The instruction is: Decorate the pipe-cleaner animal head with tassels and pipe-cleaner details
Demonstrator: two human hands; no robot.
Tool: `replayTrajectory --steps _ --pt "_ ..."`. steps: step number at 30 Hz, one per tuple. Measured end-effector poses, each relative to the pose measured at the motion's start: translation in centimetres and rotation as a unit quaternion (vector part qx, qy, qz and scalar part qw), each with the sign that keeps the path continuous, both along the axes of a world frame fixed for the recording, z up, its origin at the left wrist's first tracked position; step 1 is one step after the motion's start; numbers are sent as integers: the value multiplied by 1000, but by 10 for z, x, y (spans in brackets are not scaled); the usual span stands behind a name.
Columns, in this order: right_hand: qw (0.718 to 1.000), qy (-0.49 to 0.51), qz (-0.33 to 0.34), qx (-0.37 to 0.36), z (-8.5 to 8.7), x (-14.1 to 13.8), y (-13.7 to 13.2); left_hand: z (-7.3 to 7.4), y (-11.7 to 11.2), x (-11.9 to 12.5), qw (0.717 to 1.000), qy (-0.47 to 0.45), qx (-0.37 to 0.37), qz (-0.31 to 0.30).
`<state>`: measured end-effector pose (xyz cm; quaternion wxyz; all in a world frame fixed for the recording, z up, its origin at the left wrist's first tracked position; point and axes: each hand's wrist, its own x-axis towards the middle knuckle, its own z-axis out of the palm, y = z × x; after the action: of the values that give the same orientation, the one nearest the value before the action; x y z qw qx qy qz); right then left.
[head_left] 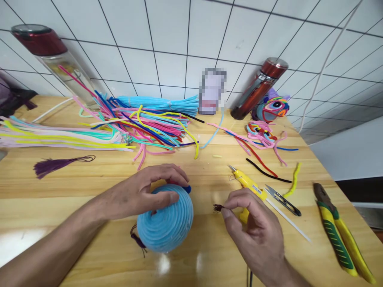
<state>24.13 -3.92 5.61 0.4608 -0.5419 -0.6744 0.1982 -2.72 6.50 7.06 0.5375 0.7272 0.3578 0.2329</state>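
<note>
Head view: left hand [143,191] clasps a blue coiled pipe-cleaner ball [166,227], near centre of the wooden table [89,179]; right hand [254,227] pinches a dark tassel tuft [218,207] just right of it. The ball looks fully wound, the tuft not yet attached.

left hand [149,193] palm down, fingers curved in a wide grip, forearm in from lower left. right hand [254,227] thumb and forefinger pinched, other fingers curled, wrist low.
</note>
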Motion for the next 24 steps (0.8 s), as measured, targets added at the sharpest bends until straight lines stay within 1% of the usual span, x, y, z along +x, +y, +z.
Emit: replayTrajectory --steps 6,12,18,24 --pt "1000 1 -1 13 2 -1 2 2 0 -2 1000 14 -5 -7" --pt "1000 -6 -2 19 4 -2 4 6 -2 -2 999 34 14 -6" --pt "1000 -17 -1 22 4 -2 4 12 -3 -4 993 111 21 -44" --pt "1000 -16 3 22 3 -2 4 10 -2 -5 991 111 41 -54"
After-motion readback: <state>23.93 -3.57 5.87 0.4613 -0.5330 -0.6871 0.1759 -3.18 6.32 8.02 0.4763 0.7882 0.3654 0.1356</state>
